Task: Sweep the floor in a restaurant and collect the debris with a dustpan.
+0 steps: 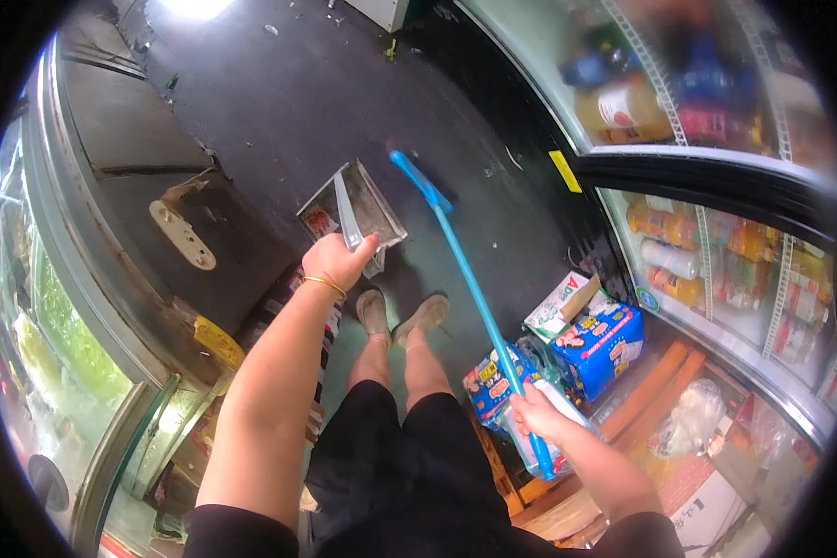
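Note:
My left hand point(340, 261) is closed around the top of the grey handle of a metal dustpan point(376, 209). The pan rests on or just above the dark floor in front of my feet and has some litter in it, with a reddish piece at its left side. In my right hand point(536, 413) is the lower end of a light-blue broom handle point(471, 279), which slants away from me. The blue broom head point(420, 183) is at the floor, to the right of the dustpan and apart from it; its bristles are hard to make out.
Glass-door fridges with bottles point(669, 261) line the right side. Blue printed packs point(596, 349) and an open carton point(565, 303) stand near a wooden pallet point(642, 411) at lower right. A glass-fronted display case point(77, 314) runs along the left. Litter scraps point(390, 50) dot the floor point(307, 91).

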Motion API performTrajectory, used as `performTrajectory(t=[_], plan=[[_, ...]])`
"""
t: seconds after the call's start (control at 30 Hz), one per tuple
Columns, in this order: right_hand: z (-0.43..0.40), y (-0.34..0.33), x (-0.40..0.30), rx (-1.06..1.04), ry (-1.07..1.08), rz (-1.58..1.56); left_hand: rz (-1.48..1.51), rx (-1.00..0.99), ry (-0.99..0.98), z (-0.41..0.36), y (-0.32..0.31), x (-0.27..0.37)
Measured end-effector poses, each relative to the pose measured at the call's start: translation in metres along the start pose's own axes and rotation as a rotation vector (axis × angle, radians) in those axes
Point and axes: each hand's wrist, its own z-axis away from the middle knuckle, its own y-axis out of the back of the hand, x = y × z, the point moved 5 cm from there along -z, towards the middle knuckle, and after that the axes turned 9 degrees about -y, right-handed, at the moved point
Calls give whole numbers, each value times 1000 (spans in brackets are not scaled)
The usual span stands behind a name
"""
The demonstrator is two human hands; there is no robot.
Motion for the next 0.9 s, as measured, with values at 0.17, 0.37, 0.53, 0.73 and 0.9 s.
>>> performTrajectory(t=[0.17,0.37,0.53,0.73,0.9], plan=[[13,-6,-20,-139,-51,-116,-22,16,-9,1,2,2],[39,17,-49,255,245,302,40,6,-30,7,9,6],[-29,74,-168,508,720,655,28,0,-33,2,-2,3],[-62,59,-390,464,585,670,61,37,6,14,22,6],[-112,91,-369,505,353,757,80,67,23,6,13,16]])
